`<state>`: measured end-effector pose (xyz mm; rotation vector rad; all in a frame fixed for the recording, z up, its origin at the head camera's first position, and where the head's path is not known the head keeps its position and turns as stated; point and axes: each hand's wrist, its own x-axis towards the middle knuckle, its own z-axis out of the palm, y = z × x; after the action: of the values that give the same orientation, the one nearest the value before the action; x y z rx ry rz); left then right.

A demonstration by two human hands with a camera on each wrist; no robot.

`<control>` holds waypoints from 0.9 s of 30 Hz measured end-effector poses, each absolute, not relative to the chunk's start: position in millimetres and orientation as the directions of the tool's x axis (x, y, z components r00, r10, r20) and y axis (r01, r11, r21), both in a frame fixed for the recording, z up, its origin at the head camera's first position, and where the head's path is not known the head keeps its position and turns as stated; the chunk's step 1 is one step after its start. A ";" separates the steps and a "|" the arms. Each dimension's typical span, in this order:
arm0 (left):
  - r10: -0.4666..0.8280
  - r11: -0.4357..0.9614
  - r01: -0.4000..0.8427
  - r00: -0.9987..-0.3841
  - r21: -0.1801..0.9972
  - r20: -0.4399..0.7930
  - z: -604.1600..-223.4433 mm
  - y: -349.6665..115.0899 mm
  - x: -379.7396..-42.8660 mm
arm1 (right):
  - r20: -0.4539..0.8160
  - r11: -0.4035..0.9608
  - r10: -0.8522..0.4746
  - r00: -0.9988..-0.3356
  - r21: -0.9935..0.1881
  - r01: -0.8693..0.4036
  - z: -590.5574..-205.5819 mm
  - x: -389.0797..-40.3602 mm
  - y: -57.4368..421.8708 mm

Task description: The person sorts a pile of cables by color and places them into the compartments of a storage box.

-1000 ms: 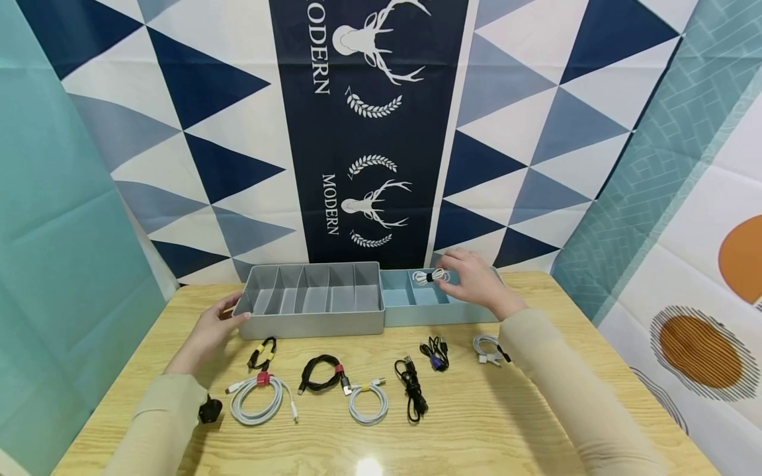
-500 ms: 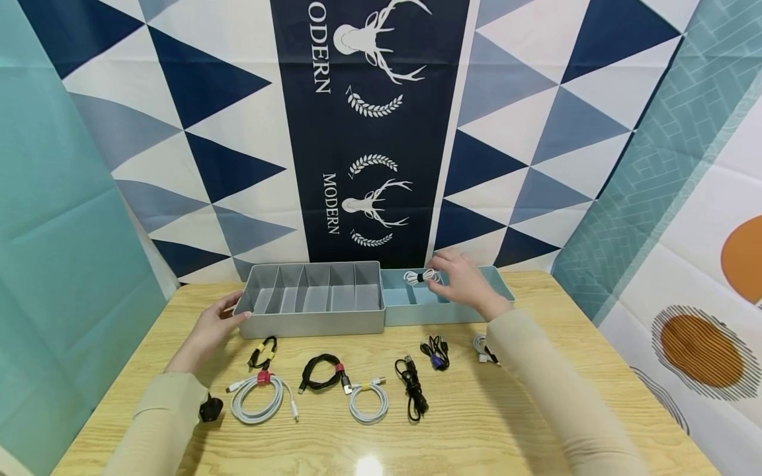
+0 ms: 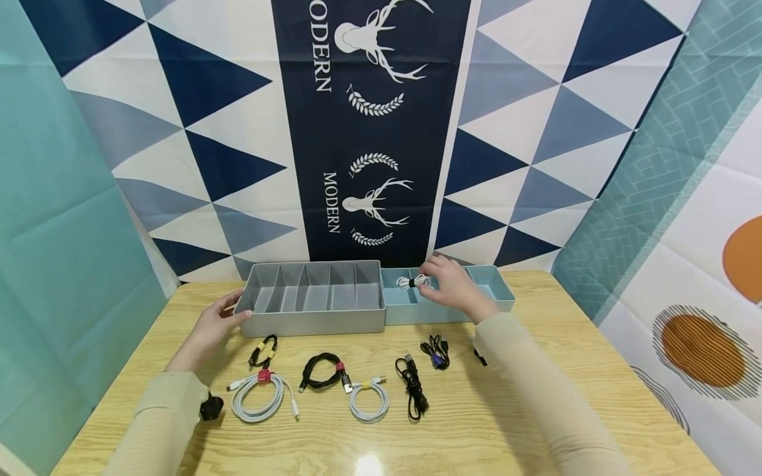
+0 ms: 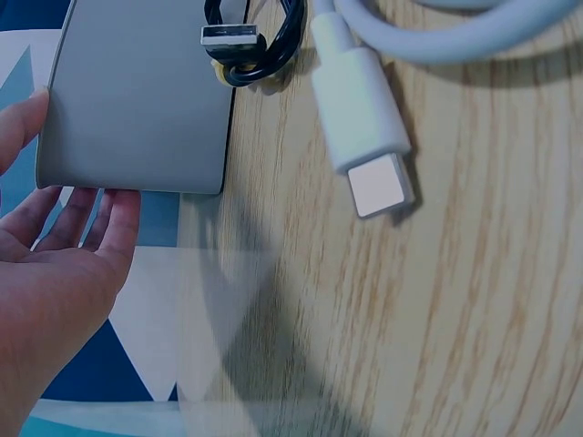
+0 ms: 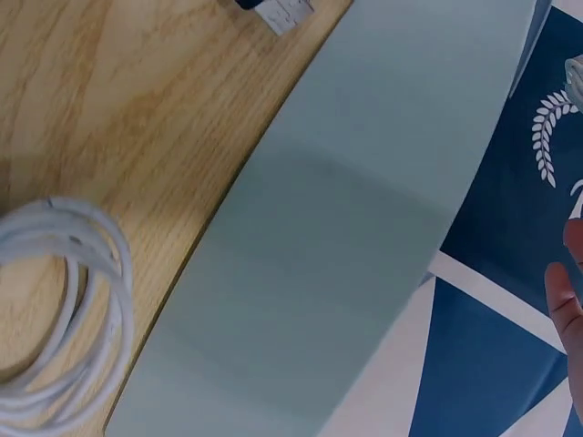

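Note:
My left hand (image 3: 214,324) holds the left end of a grey divided storage box (image 3: 312,324), thumb at the front corner and fingers against the end wall. In the left wrist view, those fingers pass partly out of sight behind the box (image 4: 137,100). With my right hand (image 3: 449,284) I pinch a bundled white cable (image 3: 405,283) with a black tie. This bundle is over the left part of a light blue divided box (image 3: 494,307). Only part of the right thumb and fingers (image 5: 567,305) shows in the right wrist view.
Several coiled cables lie on the wooden table (image 3: 286,449): a small black one with yellow ties (image 3: 262,352), a large white one (image 3: 257,400), a black one with a red tie (image 3: 321,372), a small white coil (image 3: 369,403) and black bundles (image 3: 412,387). Patterned cloth (image 3: 369,132) hangs behind.
My right hand has moved left and slightly down with the white cable bundle, from the middle to the left part of the blue box. My left hand has stayed on the grey box.

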<state>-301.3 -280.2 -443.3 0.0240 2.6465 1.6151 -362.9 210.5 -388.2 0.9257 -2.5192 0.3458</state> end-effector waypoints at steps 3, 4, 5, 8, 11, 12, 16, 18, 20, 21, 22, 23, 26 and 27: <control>0.035 0.460 -0.007 -0.999 0.888 -0.027 -443.0 -280.6 -301.1 | 0.452 0.760 -0.547 -0.705 -0.085 -0.644 -391.5 -364.0 207.8; 0.035 0.462 -0.008 -0.999 0.887 -0.028 -442.9 -280.7 -301.2 | 0.446 0.764 -0.546 -0.710 -0.083 -0.640 -392.7 -364.5 207.1; 0.036 0.461 -0.009 -0.999 0.887 -0.029 -442.8 -280.8 -301.0 | 0.440 0.767 -0.545 -0.714 -0.083 -0.637 -393.7 -364.8 206.4; 0.038 0.459 -0.007 -0.999 0.888 -0.027 -442.6 -280.7 -300.4 | 0.432 0.774 -0.539 -0.723 -0.083 -0.627 -396.1 -365.4 205.1; 0.041 0.456 -0.003 -0.999 0.890 -0.025 -442.7 -280.6 -300.0 | 0.439 0.776 -0.536 -0.721 -0.080 -0.626 -398.8 -366.3 204.9; 0.041 0.455 -0.002 -0.999 0.890 -0.024 -442.8 -280.6 -300.1 | 0.439 0.778 -0.534 -0.722 -0.078 -0.623 -399.9 -366.9 204.9; 0.042 0.454 0.001 -0.999 0.891 -0.020 -443.1 -281.6 -300.1 | 0.437 0.787 -0.524 -0.731 -0.080 -0.611 -404.1 -369.5 203.9; 0.043 0.455 0.003 -0.999 0.890 -0.018 -442.9 -281.8 -299.8 | 0.431 0.793 -0.517 -0.740 -0.085 -0.603 -405.6 -370.6 203.5; 0.041 0.454 0.001 -0.999 0.891 -0.020 -442.5 -281.7 -299.4 | 0.422 0.798 -0.509 -0.750 -0.095 -0.595 -406.5 -371.4 202.5; 0.040 0.454 0.000 -0.999 0.891 -0.020 -442.4 -281.6 -299.5 | 0.418 0.801 -0.505 -0.755 -0.098 -0.590 -407.2 -372.3 202.3; 0.040 0.453 0.000 -0.999 0.892 -0.020 -442.5 -281.6 -299.7 | 0.414 0.803 -0.502 -0.759 -0.103 -0.587 -407.5 -372.8 201.9; 0.042 0.455 0.001 -0.999 0.891 -0.020 -442.3 -281.3 -299.8 | 0.410 0.805 -0.498 -0.764 -0.107 -0.583 -408.0 -373.6 201.6; 0.043 0.449 0.001 -0.999 0.893 -0.020 -442.5 -281.1 -300.5 | 0.400 0.809 -0.486 -0.777 -0.131 -0.573 -408.8 -375.8 200.5; 0.047 0.447 0.003 -0.999 0.895 -0.020 -442.7 -281.2 -300.7 | 0.398 0.809 -0.482 -0.780 -0.140 -0.571 -409.1 -376.7 200.4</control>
<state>-300.7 -281.2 -442.7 0.0453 2.6364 1.6298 -376.7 200.4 -409.1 0.7983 -2.6495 0.3610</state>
